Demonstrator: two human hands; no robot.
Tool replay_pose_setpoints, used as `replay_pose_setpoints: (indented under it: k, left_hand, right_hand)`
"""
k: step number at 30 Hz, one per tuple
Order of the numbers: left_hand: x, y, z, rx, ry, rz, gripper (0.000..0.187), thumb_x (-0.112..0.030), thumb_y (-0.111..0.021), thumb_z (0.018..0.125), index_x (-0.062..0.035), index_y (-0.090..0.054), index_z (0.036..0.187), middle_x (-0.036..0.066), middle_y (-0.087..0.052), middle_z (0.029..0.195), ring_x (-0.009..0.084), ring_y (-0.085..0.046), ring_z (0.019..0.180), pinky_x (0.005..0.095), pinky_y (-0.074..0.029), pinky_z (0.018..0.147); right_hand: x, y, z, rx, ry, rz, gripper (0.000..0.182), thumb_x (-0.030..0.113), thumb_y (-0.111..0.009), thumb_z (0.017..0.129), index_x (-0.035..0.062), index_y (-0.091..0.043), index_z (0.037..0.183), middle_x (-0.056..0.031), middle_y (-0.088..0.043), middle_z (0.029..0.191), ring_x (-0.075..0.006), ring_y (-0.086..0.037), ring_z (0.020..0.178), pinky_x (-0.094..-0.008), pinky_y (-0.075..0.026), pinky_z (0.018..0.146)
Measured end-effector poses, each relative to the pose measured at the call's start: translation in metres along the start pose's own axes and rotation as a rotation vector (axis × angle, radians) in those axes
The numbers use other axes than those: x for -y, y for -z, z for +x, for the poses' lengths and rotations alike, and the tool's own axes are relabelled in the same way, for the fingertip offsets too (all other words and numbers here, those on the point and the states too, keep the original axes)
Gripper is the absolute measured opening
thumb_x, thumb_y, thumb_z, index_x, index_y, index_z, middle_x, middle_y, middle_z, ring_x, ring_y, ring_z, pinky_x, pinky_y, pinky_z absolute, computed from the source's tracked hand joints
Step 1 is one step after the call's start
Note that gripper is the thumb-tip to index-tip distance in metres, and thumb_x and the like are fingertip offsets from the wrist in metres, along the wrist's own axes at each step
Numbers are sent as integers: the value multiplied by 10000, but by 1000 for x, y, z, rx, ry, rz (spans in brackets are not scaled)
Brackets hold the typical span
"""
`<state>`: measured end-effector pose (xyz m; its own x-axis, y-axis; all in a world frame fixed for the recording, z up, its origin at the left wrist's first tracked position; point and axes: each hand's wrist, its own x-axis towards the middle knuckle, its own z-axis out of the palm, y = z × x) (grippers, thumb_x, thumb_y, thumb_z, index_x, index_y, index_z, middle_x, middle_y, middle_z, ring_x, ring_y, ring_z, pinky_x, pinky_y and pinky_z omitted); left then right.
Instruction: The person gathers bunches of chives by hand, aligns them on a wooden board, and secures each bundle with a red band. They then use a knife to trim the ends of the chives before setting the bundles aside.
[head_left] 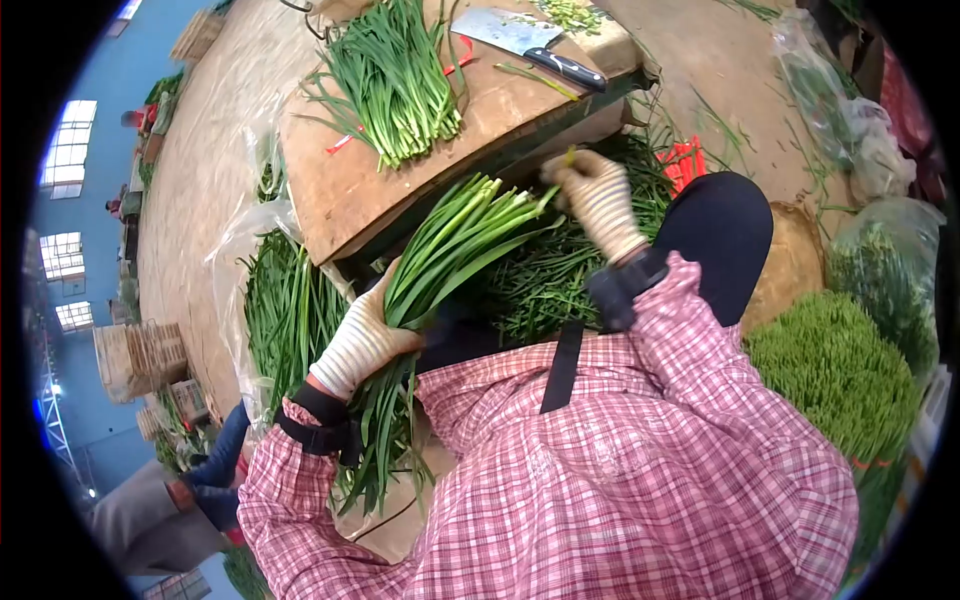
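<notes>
My left hand [365,338], in a striped knit glove, is wrapped round a bunch of garlic chives [465,235]. The pale stem ends point up and right, and the green leaves hang down below my wrist. Close to those stem ends is my right hand [600,200], gloved too, with its fingers pinched together. A small yellowish bit shows at its fingertips, too small to name. Ahead, a second bunch of chives [390,85] lies on a wooden board [330,205]. A cleaver [515,32] with a black handle rests farther back on the board.
Loose greens [550,280] lie between the board and my lap. More chives [285,300] stand in clear plastic on the left. Red ties [683,163] sit by my knee. At right are a dense bundle of greens [835,365] and plastic bags [880,255]. Another person's leg [160,520] shows lower left.
</notes>
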<state>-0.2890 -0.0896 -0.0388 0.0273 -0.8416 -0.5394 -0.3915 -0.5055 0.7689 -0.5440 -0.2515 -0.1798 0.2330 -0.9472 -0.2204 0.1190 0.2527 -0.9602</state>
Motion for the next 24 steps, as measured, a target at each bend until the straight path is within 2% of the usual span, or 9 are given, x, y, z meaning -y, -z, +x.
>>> replay_pose_setpoints:
  k: [1,4,6,8,12,14,20,22,24]
  left_hand:
    - [-3,3,-6,-46,-32,46,975,20,-762,669,4,-278,1516,85,-654,1165,103,-572,1054,265,-451,973]
    - [-15,15,-23,-181,-90,729,855,10,-660,747,-161,-324,1514,262,-669,1017,368,-690,914,398,-540,783]
    - [-22,17,-42,-226,-73,810,870,36,-688,731,-189,-356,1503,246,-665,1044,416,-641,973,403,-541,766]
    - [-28,15,-52,-236,-87,843,884,70,-675,724,-207,-358,1502,243,-658,1067,412,-639,990,409,-541,758]
    - [-24,11,-51,-225,-110,906,913,115,-649,709,-234,-361,1501,235,-652,1088,409,-642,995,413,-542,756]
    - [-19,11,-50,-251,-215,982,909,63,-669,698,-261,-370,1494,217,-659,929,399,-651,810,443,-518,666]
    - [-4,17,-55,-304,-259,1129,863,96,-640,691,-256,-437,1453,162,-664,1094,362,-664,846,416,-533,679]
    - [10,24,-61,-387,-372,1151,868,104,-625,678,-253,-444,1448,159,-660,1113,362,-664,844,413,-535,675]
    - [17,28,-65,-414,-363,1150,846,105,-608,677,-257,-474,1429,159,-658,1130,350,-668,834,411,-539,669]
  right_hand:
    - [-1,19,15,-9,-14,-380,191,228,-694,838,87,-733,961,-140,-711,872,-318,-675,771,-391,-527,723]
    - [11,39,24,-133,-50,-1176,293,340,-695,838,106,-734,1010,-145,-723,918,-318,-690,857,-421,-531,782]
    - [10,38,20,-41,-17,-1184,330,366,-691,846,107,-732,1045,-161,-709,1011,-333,-664,984,-429,-522,861]
    - [7,25,20,218,429,-800,392,350,-682,869,107,-690,1177,-160,-702,1087,-294,-648,1073,-385,-505,934]
    - [35,-27,-6,649,282,-71,560,198,-715,855,151,-548,1388,-136,-627,1229,-220,-623,1056,-339,-472,980]
    - [48,-35,-11,707,382,-358,470,147,-734,819,123,-640,1278,-135,-640,1136,-223,-650,964,-339,-517,871]
    - [44,0,26,514,734,-778,160,155,-703,824,59,-738,947,-121,-687,873,-295,-673,850,-368,-534,744]
    - [48,35,58,382,308,-1511,204,180,-610,864,104,-753,987,-171,-709,942,-329,-683,929,-422,-550,784]
    - [39,57,63,181,-10,-1684,273,233,-589,892,90,-737,1072,-147,-715,1059,-319,-690,987,-493,-548,816]
